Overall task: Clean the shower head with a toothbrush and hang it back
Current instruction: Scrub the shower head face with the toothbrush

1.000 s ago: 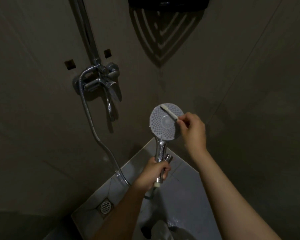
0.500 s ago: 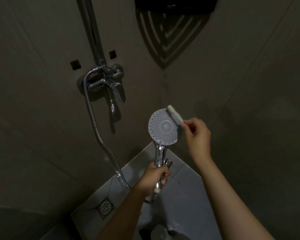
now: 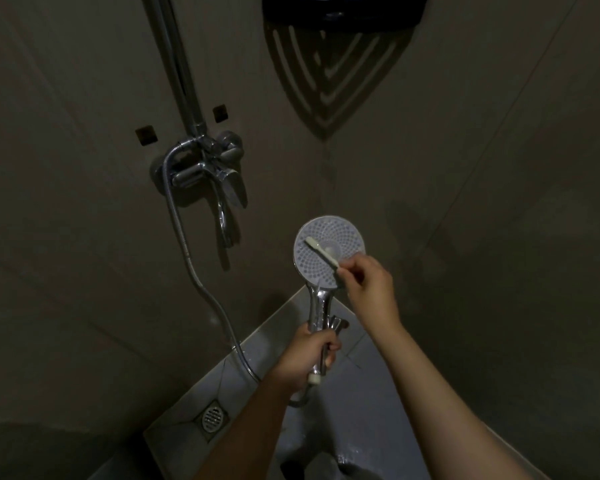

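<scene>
My left hand (image 3: 309, 355) grips the shower head (image 3: 329, 252) by its handle, face toward me. My right hand (image 3: 369, 284) pinches the toothbrush (image 3: 321, 251), bristles across the nozzles; short, firm strokes should work best.

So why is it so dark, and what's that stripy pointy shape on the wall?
Head view: the light is dim, so the walls look murky brown; only the shower head face and toothbrush show pale. The stripy shape is the shadow of the slotted corner shelf above it. The wide lens bends the wall lines.
</scene>
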The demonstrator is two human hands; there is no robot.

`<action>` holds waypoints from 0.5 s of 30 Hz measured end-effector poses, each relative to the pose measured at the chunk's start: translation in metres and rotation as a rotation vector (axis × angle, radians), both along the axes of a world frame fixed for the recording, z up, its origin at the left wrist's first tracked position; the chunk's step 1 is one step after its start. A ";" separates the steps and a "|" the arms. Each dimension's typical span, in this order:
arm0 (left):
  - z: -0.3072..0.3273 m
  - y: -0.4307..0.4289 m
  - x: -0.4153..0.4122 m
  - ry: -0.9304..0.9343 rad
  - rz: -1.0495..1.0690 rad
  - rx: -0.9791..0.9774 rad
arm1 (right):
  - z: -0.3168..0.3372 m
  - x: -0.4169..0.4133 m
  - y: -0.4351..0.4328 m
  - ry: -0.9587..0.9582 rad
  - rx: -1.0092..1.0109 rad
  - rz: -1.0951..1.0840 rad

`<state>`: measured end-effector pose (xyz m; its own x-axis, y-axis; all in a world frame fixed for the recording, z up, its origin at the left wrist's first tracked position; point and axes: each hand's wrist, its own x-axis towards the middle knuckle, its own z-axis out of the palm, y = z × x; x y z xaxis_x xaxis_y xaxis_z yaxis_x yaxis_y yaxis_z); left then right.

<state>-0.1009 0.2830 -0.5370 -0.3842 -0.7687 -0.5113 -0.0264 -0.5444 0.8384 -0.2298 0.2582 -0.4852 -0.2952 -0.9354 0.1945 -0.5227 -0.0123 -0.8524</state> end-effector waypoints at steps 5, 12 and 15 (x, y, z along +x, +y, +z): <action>-0.010 -0.001 -0.001 -0.034 -0.020 -0.006 | 0.003 -0.023 -0.008 -0.020 -0.019 -0.244; -0.002 -0.003 -0.007 -0.047 0.006 -0.041 | -0.003 0.015 -0.002 0.067 -0.023 0.023; -0.006 -0.004 -0.002 -0.081 -0.037 -0.066 | 0.001 -0.006 -0.013 0.032 -0.024 -0.152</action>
<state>-0.1027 0.2788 -0.5431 -0.3728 -0.7876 -0.4906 -0.1148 -0.4855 0.8667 -0.2361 0.2451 -0.4847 -0.4260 -0.8755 0.2280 -0.5469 0.0485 -0.8358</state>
